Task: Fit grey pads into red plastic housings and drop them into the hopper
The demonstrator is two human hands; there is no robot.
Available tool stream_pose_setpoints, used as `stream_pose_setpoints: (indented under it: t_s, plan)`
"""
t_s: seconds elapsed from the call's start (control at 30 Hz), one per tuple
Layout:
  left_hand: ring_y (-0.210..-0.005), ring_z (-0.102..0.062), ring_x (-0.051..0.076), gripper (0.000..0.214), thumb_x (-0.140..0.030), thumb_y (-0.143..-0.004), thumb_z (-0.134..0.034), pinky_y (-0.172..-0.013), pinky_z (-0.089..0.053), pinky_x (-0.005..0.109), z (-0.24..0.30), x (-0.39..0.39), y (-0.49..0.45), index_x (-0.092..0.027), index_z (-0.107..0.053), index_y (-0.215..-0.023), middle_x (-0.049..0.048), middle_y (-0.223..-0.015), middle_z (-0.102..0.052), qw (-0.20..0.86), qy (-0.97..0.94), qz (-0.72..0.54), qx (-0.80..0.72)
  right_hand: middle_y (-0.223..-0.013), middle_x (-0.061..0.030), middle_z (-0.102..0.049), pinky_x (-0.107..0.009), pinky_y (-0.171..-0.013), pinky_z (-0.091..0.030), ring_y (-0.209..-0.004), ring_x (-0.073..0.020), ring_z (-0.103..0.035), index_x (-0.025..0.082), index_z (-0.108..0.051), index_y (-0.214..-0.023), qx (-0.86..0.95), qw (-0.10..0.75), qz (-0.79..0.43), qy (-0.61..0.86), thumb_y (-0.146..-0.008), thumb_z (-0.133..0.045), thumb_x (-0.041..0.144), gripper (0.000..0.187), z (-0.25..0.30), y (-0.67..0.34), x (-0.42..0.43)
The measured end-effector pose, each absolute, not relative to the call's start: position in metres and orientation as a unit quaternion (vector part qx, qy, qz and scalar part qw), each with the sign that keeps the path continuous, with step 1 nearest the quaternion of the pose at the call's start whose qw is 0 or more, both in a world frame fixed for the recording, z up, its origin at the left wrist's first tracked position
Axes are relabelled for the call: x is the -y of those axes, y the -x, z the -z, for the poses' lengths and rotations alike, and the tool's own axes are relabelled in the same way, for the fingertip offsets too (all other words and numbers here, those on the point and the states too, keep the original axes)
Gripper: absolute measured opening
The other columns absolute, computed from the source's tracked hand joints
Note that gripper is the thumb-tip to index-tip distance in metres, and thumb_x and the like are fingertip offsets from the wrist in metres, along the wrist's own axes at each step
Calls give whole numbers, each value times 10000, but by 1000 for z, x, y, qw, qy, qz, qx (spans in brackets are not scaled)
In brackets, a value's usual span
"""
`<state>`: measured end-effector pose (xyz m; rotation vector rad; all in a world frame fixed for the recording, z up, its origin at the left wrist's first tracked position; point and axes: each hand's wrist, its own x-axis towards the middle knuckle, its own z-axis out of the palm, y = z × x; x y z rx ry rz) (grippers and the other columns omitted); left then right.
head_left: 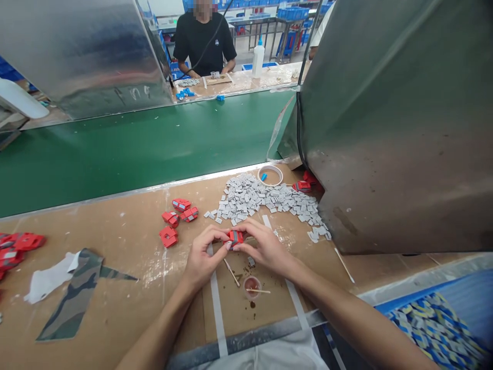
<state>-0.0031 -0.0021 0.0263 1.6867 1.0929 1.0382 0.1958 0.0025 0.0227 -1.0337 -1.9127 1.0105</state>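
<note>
A small cup (251, 297) stands nearest on the tabletop (131, 226). The left hand (204, 253) and right hand (267, 247) grip one red part (236, 237) between their fingertips; work on it appears unfinished. Beyond lie four red parts (171, 219), completion not determinable, and many loose grey pieces (244, 198).

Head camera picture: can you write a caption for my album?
Left grip and right grip hold a red-and-gray plastic part near heaped gray tiles.
</note>
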Motion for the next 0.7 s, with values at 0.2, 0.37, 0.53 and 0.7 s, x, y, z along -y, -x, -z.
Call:
stream_pose_setpoints:
  t_s: [0.2,0.37,0.53,0.7]
  plan:
    - [-904,-679,196,37,-185,-860,-669,-832,-501,291,-27,6,3,-173,-690,-832,49,-850,-681,385,-694,-419,-441,-1034,-85,-632,-336,-774,-536,-921,-216,-636,190,-617,-1160,781,363,-338,380,-924,-644,182,238,-26,-195,2]
    - [-933,-671,200,45,-200,-874,-664,-850,-503,301,-27,5,4,-179,-699,-853,64,-905,-698,411,-678,-417,-444,-1012,-71,-620,-332,-781,-536,-911,-205,-621,186,-620,-1144,760,380,-350,394,-914,-659,184,233,-23,-193,1]
    - [-995,-659,215,49,-221,-874,-672,-912,-487,331,-24,3,3,-186,-706,-875,74,-968,-699,433,-654,-418,-459,-1013,-53,-624,-322,-819,-529,-925,-186,-612,197,-631,-1134,731,408,-377,396,-903,-684,207,238,-19,-192,-2]
    - [-964,-659,212,58,-234,-863,-675,-886,-490,324,-25,5,1,-184,-699,-845,60,-926,-692,434,-649,-409,-472,-1006,-59,-628,-328,-804,-526,-921,-193,-615,190,-632,-1111,729,400,-387,399,-909,-673,212,208,-18,-191,-1]
